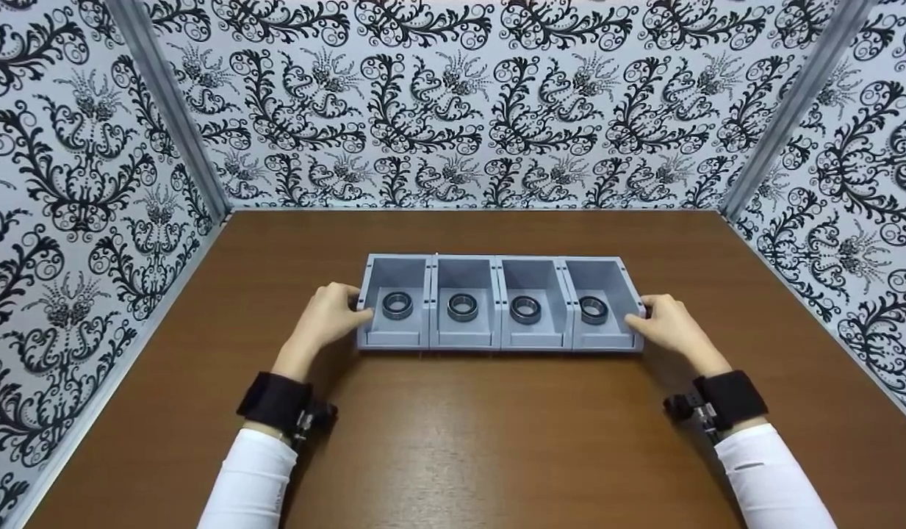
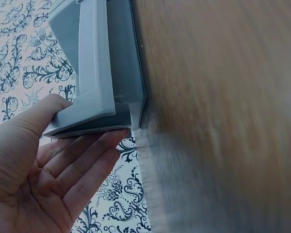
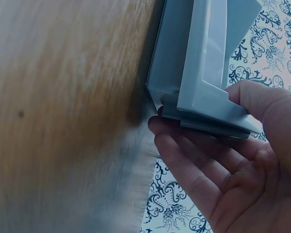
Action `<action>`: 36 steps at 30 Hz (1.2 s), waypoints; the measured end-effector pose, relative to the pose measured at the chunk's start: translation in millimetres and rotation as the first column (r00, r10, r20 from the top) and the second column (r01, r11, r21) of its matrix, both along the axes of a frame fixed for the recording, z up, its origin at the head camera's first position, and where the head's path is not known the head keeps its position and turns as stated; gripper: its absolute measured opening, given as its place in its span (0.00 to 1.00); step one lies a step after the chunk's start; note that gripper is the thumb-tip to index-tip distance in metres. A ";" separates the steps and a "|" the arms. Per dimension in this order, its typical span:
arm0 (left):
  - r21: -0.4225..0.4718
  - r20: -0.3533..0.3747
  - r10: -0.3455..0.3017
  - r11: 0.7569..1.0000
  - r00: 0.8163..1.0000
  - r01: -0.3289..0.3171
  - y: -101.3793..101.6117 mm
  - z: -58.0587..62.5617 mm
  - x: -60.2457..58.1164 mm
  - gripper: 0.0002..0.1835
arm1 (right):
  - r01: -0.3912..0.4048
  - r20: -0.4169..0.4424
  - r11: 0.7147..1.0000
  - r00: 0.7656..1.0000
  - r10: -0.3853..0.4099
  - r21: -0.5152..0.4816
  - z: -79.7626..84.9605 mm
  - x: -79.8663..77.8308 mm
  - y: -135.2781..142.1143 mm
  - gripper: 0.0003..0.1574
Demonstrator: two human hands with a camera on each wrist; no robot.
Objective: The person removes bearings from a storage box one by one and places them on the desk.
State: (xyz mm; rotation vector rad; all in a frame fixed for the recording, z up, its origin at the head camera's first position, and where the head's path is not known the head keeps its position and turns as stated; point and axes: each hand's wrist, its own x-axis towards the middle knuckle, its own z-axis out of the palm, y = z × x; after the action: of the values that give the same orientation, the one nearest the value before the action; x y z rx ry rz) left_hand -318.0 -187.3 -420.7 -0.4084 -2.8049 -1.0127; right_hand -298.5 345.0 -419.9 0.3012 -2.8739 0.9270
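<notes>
A row of joined grey storage bins (image 1: 464,341) stands on the brown table, and each compartment holds one dark-edged ring bearing (image 1: 397,306). My left hand (image 1: 329,314) grips the row's left end wall, thumb over the top edge and fingers along the outer side. At the opposite end my right hand (image 1: 667,322) holds the right wall the same way. In the left wrist view the thumb and fingers of the left hand (image 2: 53,170) pinch the bin wall (image 2: 92,104). The right wrist view has the right hand (image 3: 233,165) pinching its bin wall (image 3: 208,102).
The wooden table (image 1: 453,426) spreads in front of the bins and to both sides. Patterned black-and-white panels (image 1: 453,110) enclose it at the back, left and right, with grey posts (image 1: 170,110) in the corners. A black strap with a camera (image 1: 283,404) is on each wrist.
</notes>
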 end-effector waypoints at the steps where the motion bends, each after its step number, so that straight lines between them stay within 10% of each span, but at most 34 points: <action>1: 0.002 -0.002 -0.003 1.000 1.000 0.003 0.0 -0.1 -0.1 0.12 | -0.002 0.003 1.000 1.000 0.002 0.002 0.3 0.3 -0.2 0.13; 36: 0.001 -0.004 0.013 1.000 1.000 -0.013 0.0 0.8 1.0 0.12 | 0.039 -0.029 0.999 0.999 -0.040 -0.008 24.9 18.2 -1.9 0.34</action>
State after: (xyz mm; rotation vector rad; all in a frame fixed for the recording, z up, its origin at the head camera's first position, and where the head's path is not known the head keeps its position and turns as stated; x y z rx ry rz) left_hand -317.0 -187.3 -419.9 -0.3912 -2.8002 -1.0093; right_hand -280.3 343.0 -395.0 0.2541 -2.8390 0.9187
